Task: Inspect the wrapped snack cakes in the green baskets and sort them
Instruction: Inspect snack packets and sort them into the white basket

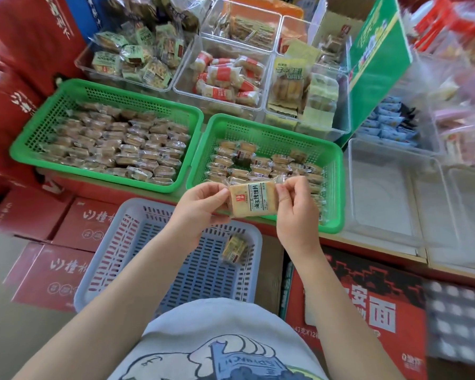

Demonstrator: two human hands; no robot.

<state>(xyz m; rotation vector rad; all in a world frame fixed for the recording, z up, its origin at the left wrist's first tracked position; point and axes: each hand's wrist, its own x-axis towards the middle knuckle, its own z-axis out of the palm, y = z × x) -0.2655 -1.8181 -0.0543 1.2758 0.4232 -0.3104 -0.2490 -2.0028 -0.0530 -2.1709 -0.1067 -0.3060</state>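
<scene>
Seen from above, at far left lay red cardboard cartons (66,223) with pale printed characters, their flat tops matte. Above them a green plastic basket (33,138), rectangular with perforated mesh walls, was packed with rows of small tan snack cakes (126,149) in glossy clear wrappers. Below it, nearer the person, sat a pale blue slotted plastic basket (115,242) holding one wrapped cake (234,248) near its right side. The left hand (200,209) pinched the left edge of a square, pale golden wrapped snack cake (251,198), its fingers curled on the crinkled film; the right hand (296,212) pinched the opposite edge the same way, thumb and forefinger closed on the wrapper. The cake was held flat between both hands, printed label facing up, above the near rim of a second green basket (335,187), which was partly filled with similar wrapped cakes (258,163) on its left and middle. The hands and held cake covered part of that basket's front wall. Behind both green baskets stood clear rigid plastic bins (181,86) of assorted packaged snacks, some with red bands, some pale green. A green printed board (379,64) leaned at the right of them. Farther right were clear plastic tubs (381,193) on the counter and, below, a red and black carton (368,297) with large characters.
</scene>
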